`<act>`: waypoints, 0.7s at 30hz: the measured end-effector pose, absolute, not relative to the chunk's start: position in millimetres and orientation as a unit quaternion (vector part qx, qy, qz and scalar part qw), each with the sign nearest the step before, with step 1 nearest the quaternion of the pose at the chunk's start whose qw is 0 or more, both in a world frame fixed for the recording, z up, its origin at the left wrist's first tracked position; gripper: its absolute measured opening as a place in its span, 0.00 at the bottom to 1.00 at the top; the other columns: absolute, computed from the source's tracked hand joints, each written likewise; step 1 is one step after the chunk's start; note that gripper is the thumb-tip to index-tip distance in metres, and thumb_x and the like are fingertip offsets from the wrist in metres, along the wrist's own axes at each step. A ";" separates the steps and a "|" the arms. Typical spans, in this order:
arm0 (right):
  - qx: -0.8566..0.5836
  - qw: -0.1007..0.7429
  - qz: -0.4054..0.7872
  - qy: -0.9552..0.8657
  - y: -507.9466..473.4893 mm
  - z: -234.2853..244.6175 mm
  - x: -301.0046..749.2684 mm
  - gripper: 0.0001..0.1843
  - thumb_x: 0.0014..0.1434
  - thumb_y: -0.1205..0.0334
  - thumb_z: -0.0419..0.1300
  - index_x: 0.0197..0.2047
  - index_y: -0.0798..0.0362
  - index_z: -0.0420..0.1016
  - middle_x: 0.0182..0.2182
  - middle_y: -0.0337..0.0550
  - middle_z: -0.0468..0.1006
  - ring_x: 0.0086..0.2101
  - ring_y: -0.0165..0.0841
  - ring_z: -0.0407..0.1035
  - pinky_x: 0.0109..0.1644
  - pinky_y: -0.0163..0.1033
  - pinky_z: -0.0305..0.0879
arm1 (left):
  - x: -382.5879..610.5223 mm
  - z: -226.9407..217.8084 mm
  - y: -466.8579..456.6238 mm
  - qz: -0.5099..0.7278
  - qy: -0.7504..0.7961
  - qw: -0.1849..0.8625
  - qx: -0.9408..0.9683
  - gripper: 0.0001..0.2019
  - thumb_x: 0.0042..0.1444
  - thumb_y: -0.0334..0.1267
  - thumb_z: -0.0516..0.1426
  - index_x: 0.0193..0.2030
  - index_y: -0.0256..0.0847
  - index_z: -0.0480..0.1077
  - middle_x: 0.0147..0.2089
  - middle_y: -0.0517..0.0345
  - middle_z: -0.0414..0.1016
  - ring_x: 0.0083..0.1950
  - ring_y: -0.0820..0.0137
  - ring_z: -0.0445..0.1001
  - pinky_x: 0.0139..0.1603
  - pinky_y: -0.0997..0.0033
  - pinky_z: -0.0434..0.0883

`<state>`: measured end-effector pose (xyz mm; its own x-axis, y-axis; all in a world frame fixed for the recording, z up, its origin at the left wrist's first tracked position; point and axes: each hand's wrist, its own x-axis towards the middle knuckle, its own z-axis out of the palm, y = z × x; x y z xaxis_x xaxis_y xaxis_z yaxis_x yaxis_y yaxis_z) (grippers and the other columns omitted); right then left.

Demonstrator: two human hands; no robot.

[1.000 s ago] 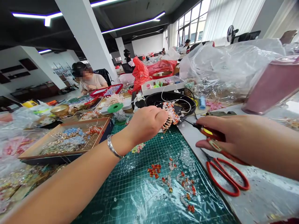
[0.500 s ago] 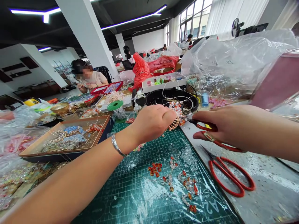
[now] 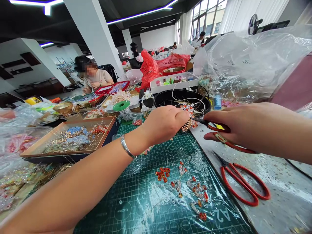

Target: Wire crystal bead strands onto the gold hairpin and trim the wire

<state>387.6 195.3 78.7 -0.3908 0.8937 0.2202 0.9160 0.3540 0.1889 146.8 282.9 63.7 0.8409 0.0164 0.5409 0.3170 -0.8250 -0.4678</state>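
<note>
L forearm point(image 3: 97, 177) is slanting up from the lower-L corner, a silver bangle point(image 3: 125, 145) sitting at the wrist; R forearm point(image 3: 275, 133) is coming in near-level from the R edge. L hand point(image 3: 168, 122) is facing knuckles-up, fingers curled tight & gripping a beaded ornament point(image 3: 188, 123); fingertips are hidden. Ornament is sitting at the mat's far R edge, partly overlapping the blk basin point(image 3: 162, 99) in view. R hand point(image 3: 226, 125) is grasping red-handled pliers point(image 3: 204, 121), thumb & fingers spread w/ the handles parted btwn them; plier tips are meeting the ornament's R side in view, can't tell if they're biting.

Writing: red plastic bag point(image 3: 174, 64) is reading "THANK YO…", end creased; green cutting mat point(image 3: 104, 198) is showing "A2" & "43X29mm", upside down. Clear plastic bag's point(image 3: 258, 48) marks are too small to read. Red-handled scissors point(image 3: 241, 182) are lying R of the mat, orange-red beads point(image 3: 162, 174) on it.
</note>
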 end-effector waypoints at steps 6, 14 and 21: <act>-0.557 -0.062 -0.192 -0.806 197.9 84.7 382.8 0.16 0.60 0.45 0.56 0.48 0.41 0.71 0.25 0.41 0.74 0.24 0.43 0.70 0.24 0.39 0.42 | 147.1 64.4 284.4 -0.248 -0.098 0.290 -0.919 0.11 0.62 0.28 0.49 0.40 0.36 0.72 0.31 0.53 0.74 0.34 0.64 0.72 0.31 0.64 0.63; -0.544 -0.088 -0.204 -0.809 229.5 92.1 373.2 0.14 0.65 0.49 0.51 0.39 0.49 0.70 0.24 0.43 0.71 0.23 0.36 0.64 0.26 0.41 0.39 | 160.5 63.6 313.8 -0.211 -0.137 0.290 -0.923 0.13 0.62 0.26 0.46 0.43 0.35 0.72 0.33 0.51 0.76 0.35 0.64 0.72 0.32 0.64 0.62; -0.558 -0.033 -0.174 -0.811 245.2 96.9 385.7 0.17 0.67 0.46 0.48 0.38 0.50 0.67 0.21 0.42 0.68 0.21 0.33 0.57 0.26 0.40 0.42 | 159.7 68.6 328.3 -0.252 -0.191 0.253 -0.914 0.09 0.61 0.27 0.49 0.40 0.36 0.71 0.32 0.52 0.76 0.33 0.65 0.72 0.30 0.65 0.61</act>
